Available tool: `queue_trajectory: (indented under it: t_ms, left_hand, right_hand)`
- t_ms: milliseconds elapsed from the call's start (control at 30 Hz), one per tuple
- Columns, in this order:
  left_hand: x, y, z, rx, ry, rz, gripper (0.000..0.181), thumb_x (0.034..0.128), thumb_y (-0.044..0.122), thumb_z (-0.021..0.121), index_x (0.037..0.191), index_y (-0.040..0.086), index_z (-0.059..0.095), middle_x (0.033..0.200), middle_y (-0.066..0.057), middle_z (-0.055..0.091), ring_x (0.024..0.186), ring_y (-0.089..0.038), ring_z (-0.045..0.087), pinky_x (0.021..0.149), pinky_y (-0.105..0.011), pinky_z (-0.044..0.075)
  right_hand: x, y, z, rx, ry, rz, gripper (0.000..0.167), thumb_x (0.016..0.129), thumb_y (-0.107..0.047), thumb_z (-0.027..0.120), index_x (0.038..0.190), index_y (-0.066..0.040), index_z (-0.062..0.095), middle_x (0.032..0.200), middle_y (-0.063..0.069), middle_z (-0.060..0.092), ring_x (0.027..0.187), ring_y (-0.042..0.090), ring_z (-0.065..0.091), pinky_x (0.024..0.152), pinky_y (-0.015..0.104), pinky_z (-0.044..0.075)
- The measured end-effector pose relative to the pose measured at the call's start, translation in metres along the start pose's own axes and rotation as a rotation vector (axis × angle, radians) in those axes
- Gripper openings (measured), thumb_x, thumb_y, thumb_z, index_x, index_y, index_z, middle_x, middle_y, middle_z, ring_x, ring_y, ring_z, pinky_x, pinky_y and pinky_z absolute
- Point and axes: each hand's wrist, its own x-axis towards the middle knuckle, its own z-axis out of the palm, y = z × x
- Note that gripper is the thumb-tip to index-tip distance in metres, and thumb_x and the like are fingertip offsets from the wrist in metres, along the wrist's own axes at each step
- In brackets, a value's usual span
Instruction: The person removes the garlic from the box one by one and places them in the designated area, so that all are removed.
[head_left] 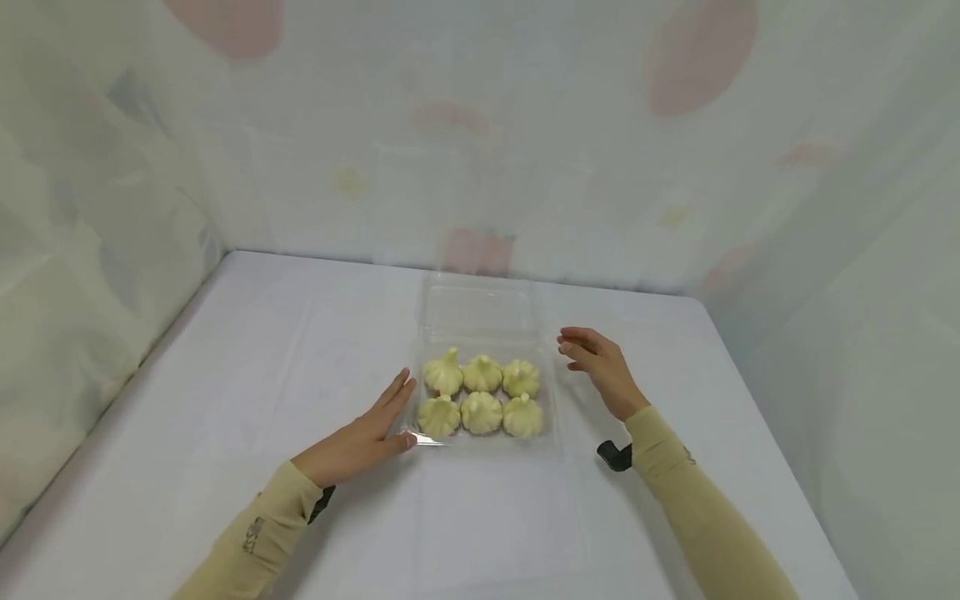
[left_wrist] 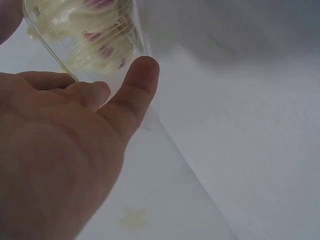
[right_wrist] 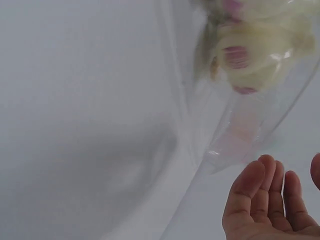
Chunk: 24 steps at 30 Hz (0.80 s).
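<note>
A clear plastic clamshell container [head_left: 433, 440] sits mid-desk [head_left: 300, 350], its lid [head_left: 480, 308] folded back toward the far side. Inside are 6 garlic bulbs [head_left: 482, 412], set in 2 rows of 3. The left hand [head_left: 367, 437] lies along the container's left wall with fingers outstretched and thumb spread toward the near-left corner; it seems to touch the plastic but has nothing gripped. The right hand [head_left: 602, 367] hangs just beside the far-right part of the container, fingers loosely bent, holding nothing. The filling looks done, and the step in hand seems to be steadying the container before closing it. The next move probably calls for lifting the lid's far edge and bringing it nearward over the bulbs.
</note>
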Motion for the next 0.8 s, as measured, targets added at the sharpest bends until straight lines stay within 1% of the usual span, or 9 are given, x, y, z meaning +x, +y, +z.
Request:
queue_trajectory:
  t_ms: [67, 133, 233, 367, 467, 567, 667, 733, 800]
  left_hand:
    - [0.0, -0.001, 0.001, 0.005, -0.003, 0.0, 0.079, 0.1082, 0.03, 0.051, 0.162, 0.004, -0.001, 0.167, -0.014, -0.013, 0.151, -0.037, -0.004, 0.116, -0.063, 0.013]
    - [-0.001, -0.001, 0.001, 0.013, -0.003, 0.0, 0.079, 0.1082, 0.031, 0.051, 0.162, 0.005, -0.001, 0.167, -0.014, -0.012, 0.151, -0.037, -0.004, 0.116, -0.063, 0.013]
    - [-0.001, -0.002, 0.0, 0.022, -0.001, 0.005, 0.08, 0.1081, 0.034, 0.051, 0.162, 0.005, -0.001, 0.167, -0.014, -0.012, 0.151, -0.037, -0.003, 0.116, -0.063, 0.013]
    - [-0.001, -0.001, -0.001, 0.024, -0.002, 0.011, 0.081, 0.1078, 0.037, 0.051, 0.162, 0.005, 0.0, 0.168, -0.014, -0.012, 0.151, -0.038, -0.002, 0.115, -0.064, 0.014]
    - [-0.002, 0.0, -0.001, 0.02, -0.012, 0.006, 0.082, 0.1076, 0.037, 0.051, 0.162, 0.005, 0.0, 0.167, -0.014, -0.012, 0.151, -0.038, -0.003, 0.115, -0.064, 0.013]
    - [-0.003, 0.001, -0.001, 0.025, -0.022, 0.004, 0.081, 0.1079, 0.036, 0.051, 0.162, 0.005, -0.001, 0.167, -0.013, -0.013, 0.151, -0.037, -0.003, 0.115, -0.064, 0.014]
    - [-0.001, 0.003, -0.002, 0.039, -0.016, 0.009, 0.08, 0.1082, 0.032, 0.051, 0.162, 0.004, -0.001, 0.168, -0.013, -0.012, 0.152, -0.036, -0.003, 0.116, -0.063, 0.014]
    - [0.0, 0.004, -0.004, 0.045, -0.008, 0.011, 0.079, 0.1081, 0.03, 0.052, 0.162, 0.004, 0.0, 0.168, -0.013, -0.012, 0.152, -0.036, -0.003, 0.116, -0.062, 0.014]
    - [0.0, 0.005, -0.004, 0.045, -0.002, 0.012, 0.079, 0.1079, 0.029, 0.052, 0.162, 0.003, 0.0, 0.168, -0.014, -0.011, 0.152, -0.036, -0.003, 0.116, -0.062, 0.014]
  right_hand:
    - [-0.009, 0.0, 0.0, 0.031, 0.014, -0.01, 0.047, 0.104, -0.022, 0.061, 0.141, 0.004, 0.05, 0.142, 0.026, 0.052, 0.123, 0.028, 0.056, 0.097, 0.038, 0.049]
    - [-0.018, -0.001, 0.001, 0.051, 0.021, -0.019, 0.045, 0.103, -0.023, 0.063, 0.139, 0.002, 0.053, 0.141, 0.027, 0.052, 0.121, 0.027, 0.058, 0.099, 0.041, 0.048]
    - [-0.03, -0.003, 0.005, 0.047, 0.028, -0.03, 0.043, 0.102, -0.026, 0.065, 0.136, -0.001, 0.056, 0.138, 0.025, 0.055, 0.118, 0.023, 0.06, 0.101, 0.042, 0.046]
    - [-0.045, -0.005, 0.012, 0.069, 0.025, -0.052, 0.047, 0.1, -0.023, 0.069, 0.136, 0.004, 0.055, 0.135, 0.025, 0.057, 0.117, 0.021, 0.061, 0.102, 0.036, 0.046]
    - [-0.055, -0.005, 0.019, 0.093, 0.017, -0.055, 0.048, 0.098, -0.021, 0.071, 0.135, 0.005, 0.055, 0.134, 0.028, 0.056, 0.118, 0.023, 0.061, 0.1, 0.03, 0.047]
    - [-0.062, -0.002, 0.025, 0.102, 0.005, -0.059, 0.046, 0.097, -0.018, 0.072, 0.133, 0.005, 0.056, 0.134, 0.029, 0.056, 0.121, 0.032, 0.059, 0.097, 0.028, 0.049]
    - [-0.065, -0.001, 0.032, 0.11, -0.012, -0.071, 0.046, 0.096, -0.016, 0.072, 0.133, 0.006, 0.056, 0.132, 0.027, 0.058, 0.122, 0.038, 0.058, 0.096, 0.029, 0.05]
    - [-0.065, 0.0, 0.036, 0.098, -0.019, -0.081, 0.045, 0.096, -0.015, 0.072, 0.133, 0.005, 0.057, 0.131, 0.023, 0.06, 0.12, 0.036, 0.058, 0.095, 0.03, 0.051]
    - [-0.066, 0.0, 0.039, 0.059, -0.017, -0.086, 0.042, 0.096, -0.017, 0.073, 0.131, 0.001, 0.06, 0.129, 0.016, 0.062, 0.119, 0.03, 0.059, 0.097, 0.031, 0.049]
